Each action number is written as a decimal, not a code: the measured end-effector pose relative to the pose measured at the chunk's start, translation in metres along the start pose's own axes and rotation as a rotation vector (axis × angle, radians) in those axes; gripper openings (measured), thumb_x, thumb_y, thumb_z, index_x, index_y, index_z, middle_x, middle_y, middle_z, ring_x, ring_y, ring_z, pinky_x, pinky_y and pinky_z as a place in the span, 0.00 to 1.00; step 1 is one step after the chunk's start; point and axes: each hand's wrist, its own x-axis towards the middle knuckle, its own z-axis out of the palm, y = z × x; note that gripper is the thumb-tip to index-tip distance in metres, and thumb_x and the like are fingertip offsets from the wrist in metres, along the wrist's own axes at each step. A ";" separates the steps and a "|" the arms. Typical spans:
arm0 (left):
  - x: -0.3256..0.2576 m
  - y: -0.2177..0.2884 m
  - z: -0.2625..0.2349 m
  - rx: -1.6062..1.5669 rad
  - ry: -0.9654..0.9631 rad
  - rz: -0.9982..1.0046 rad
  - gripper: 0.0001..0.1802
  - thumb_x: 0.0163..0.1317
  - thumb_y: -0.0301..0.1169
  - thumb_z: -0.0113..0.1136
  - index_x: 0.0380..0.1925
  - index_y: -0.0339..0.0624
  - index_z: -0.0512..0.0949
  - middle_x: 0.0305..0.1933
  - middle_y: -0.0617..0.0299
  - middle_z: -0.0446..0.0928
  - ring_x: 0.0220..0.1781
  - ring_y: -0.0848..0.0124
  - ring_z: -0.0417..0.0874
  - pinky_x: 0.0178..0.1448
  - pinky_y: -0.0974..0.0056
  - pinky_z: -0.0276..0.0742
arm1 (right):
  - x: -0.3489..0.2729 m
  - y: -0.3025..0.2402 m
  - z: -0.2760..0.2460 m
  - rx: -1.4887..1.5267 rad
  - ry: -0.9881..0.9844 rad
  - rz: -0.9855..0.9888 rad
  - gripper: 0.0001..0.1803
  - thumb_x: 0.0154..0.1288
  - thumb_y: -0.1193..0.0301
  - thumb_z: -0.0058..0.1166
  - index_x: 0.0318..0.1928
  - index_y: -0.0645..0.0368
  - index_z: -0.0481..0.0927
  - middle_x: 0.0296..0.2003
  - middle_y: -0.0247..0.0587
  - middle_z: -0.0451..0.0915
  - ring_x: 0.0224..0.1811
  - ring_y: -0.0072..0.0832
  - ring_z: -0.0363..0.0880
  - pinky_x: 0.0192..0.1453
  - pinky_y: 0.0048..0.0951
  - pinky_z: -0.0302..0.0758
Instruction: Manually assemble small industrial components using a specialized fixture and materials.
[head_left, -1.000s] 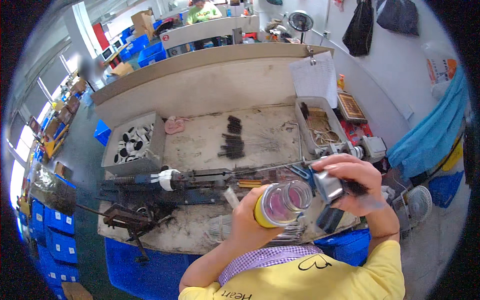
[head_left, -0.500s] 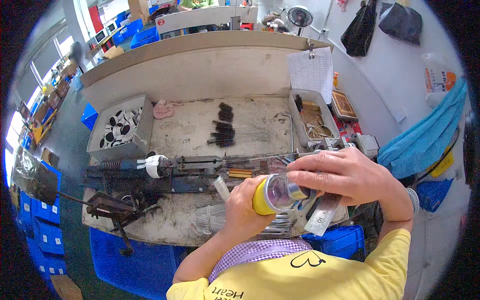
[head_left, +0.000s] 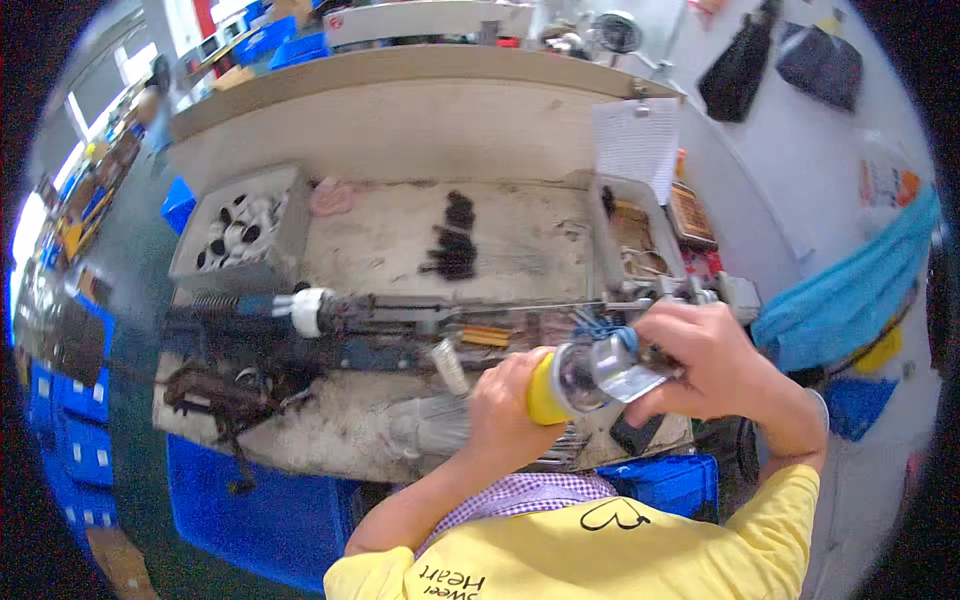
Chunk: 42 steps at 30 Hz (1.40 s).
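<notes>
Tilted in front of my chest is a clear-walled drinking cup with a yellow band [head_left: 546, 390], its mouth end toward the right. My left hand [head_left: 505, 400] is wrapped round the yellow band. At the mouth end, my right hand [head_left: 695, 360] closes round a shiny, silvery flat piece [head_left: 625, 370], blurred, so I cannot tell if it is a lid or a ruler. A blue cord-like strip [head_left: 605, 330] shows beside it. Beyond my hands, a long metal machine [head_left: 400, 318] with a white ring [head_left: 311, 312] runs across the bench.
A grey bin of white, black-ended rolls [head_left: 240, 235] stands at the bench's left. Small black brushes [head_left: 455, 240] lie mid-bench. Another bin [head_left: 637, 235] sits at the right, below a hanging paper sheet [head_left: 637, 140]. Blue tubs [head_left: 255, 520] are below the front edge.
My right hand has turned from lying flat over the cup's mouth to gripping the silvery piece there. The cup has shifted slightly right. The head view has moved a little.
</notes>
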 end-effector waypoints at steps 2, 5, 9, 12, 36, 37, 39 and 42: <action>-0.002 -0.001 0.001 0.016 -0.006 -0.008 0.37 0.34 0.29 0.75 0.51 0.45 0.73 0.46 0.54 0.79 0.47 0.52 0.81 0.52 0.53 0.76 | 0.002 -0.016 -0.012 0.035 0.055 -0.003 0.45 0.38 0.54 0.75 0.57 0.64 0.73 0.55 0.55 0.74 0.54 0.49 0.78 0.51 0.40 0.79; -0.005 0.000 0.006 -0.028 -0.040 -0.006 0.37 0.35 0.29 0.75 0.52 0.45 0.73 0.45 0.55 0.79 0.47 0.53 0.81 0.52 0.52 0.76 | -0.006 -0.011 -0.012 0.017 0.037 -0.163 0.40 0.42 0.61 0.73 0.57 0.63 0.73 0.52 0.52 0.76 0.52 0.49 0.79 0.49 0.40 0.79; -0.012 0.000 0.008 -0.081 -0.044 -0.037 0.37 0.36 0.32 0.76 0.51 0.46 0.73 0.43 0.56 0.79 0.46 0.54 0.81 0.52 0.53 0.76 | 0.001 -0.007 -0.003 0.032 -0.123 -0.196 0.34 0.45 0.65 0.70 0.54 0.64 0.74 0.46 0.50 0.78 0.44 0.47 0.81 0.43 0.38 0.79; -0.014 -0.002 0.010 -0.076 -0.005 -0.033 0.38 0.35 0.35 0.77 0.52 0.47 0.73 0.44 0.56 0.78 0.46 0.54 0.81 0.50 0.53 0.75 | 0.002 -0.012 0.011 -0.042 -0.002 -0.089 0.26 0.44 0.65 0.70 0.44 0.63 0.77 0.36 0.49 0.78 0.31 0.43 0.81 0.31 0.36 0.75; -0.015 0.000 0.009 -0.062 -0.031 -0.049 0.38 0.36 0.35 0.76 0.53 0.46 0.73 0.44 0.56 0.77 0.48 0.55 0.79 0.52 0.52 0.73 | -0.012 0.004 0.023 -0.056 -0.076 0.217 0.35 0.41 0.51 0.72 0.44 0.62 0.78 0.26 0.42 0.77 0.25 0.36 0.77 0.30 0.32 0.70; -0.015 -0.001 0.009 -0.064 -0.034 -0.053 0.38 0.36 0.34 0.76 0.53 0.47 0.73 0.44 0.57 0.77 0.48 0.55 0.79 0.52 0.52 0.73 | -0.011 0.002 0.024 -0.051 -0.076 0.214 0.35 0.41 0.51 0.72 0.44 0.62 0.78 0.26 0.42 0.77 0.25 0.36 0.77 0.30 0.32 0.70; -0.016 -0.004 0.007 -0.066 -0.027 -0.071 0.38 0.36 0.34 0.76 0.53 0.46 0.72 0.44 0.56 0.77 0.48 0.55 0.79 0.52 0.53 0.73 | -0.010 -0.006 0.025 0.066 0.246 0.177 0.51 0.34 0.39 0.70 0.56 0.62 0.76 0.32 0.38 0.75 0.30 0.27 0.71 0.27 0.25 0.62; -0.013 -0.004 0.007 -0.096 -0.027 -0.060 0.38 0.35 0.33 0.75 0.53 0.46 0.72 0.44 0.56 0.77 0.48 0.55 0.79 0.52 0.53 0.73 | -0.022 -0.002 0.011 -0.137 0.232 0.000 0.59 0.31 0.39 0.70 0.62 0.64 0.71 0.37 0.40 0.74 0.30 0.27 0.72 0.26 0.26 0.65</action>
